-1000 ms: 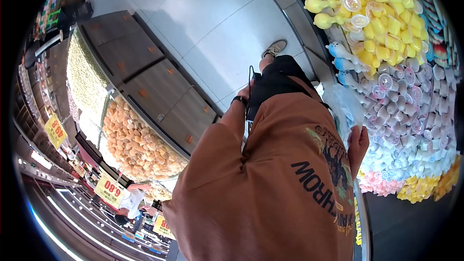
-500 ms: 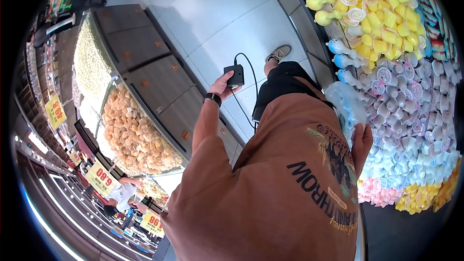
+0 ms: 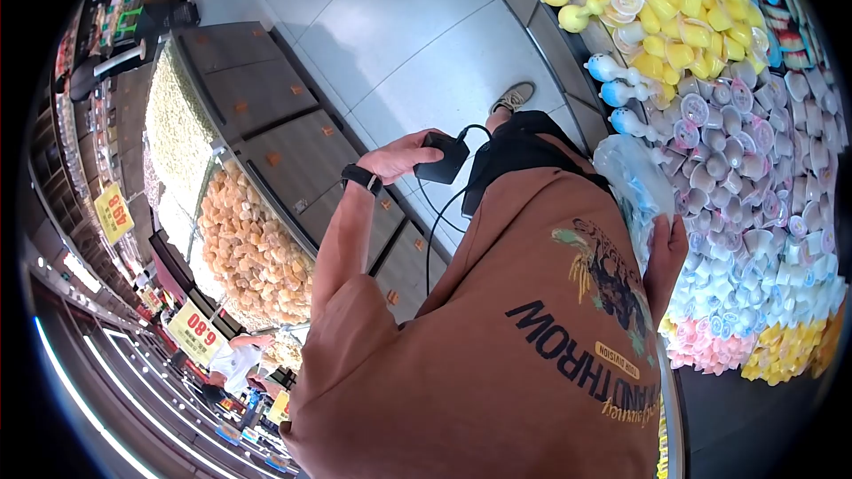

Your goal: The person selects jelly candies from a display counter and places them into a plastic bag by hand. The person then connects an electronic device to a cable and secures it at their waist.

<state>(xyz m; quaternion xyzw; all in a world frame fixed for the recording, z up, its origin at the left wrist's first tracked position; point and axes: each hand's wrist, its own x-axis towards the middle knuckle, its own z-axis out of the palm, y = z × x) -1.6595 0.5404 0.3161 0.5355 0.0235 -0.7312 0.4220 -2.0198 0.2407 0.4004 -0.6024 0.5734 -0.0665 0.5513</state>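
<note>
My left hand (image 3: 404, 158), with a black watch on the wrist, is closed around a small black box-shaped device (image 3: 442, 160). A black cable (image 3: 432, 244) runs from the device, looping down beside my shorts. At my other side, my right hand (image 3: 666, 253) is partly hidden by my brown T-shirt, its fingers curled at the edge of a clear bluish plastic bag (image 3: 632, 179). The bag hangs beside the display of small jelly cups (image 3: 737, 160), close to my hip.
To the left stands a dark cabinet (image 3: 266, 80) topped with bins of orange-brown sweets (image 3: 253, 244) and pale grains (image 3: 173, 115). Yellow cups and blue figure-shaped bottles (image 3: 612, 80) line the right display. A person in white (image 3: 235, 364) is farther off. Price signs (image 3: 195, 333) hang at left.
My left hand has moved slightly left and down, turning the black device so its cable end faces right. The plastic bag and right hand have shifted slightly in view.
</note>
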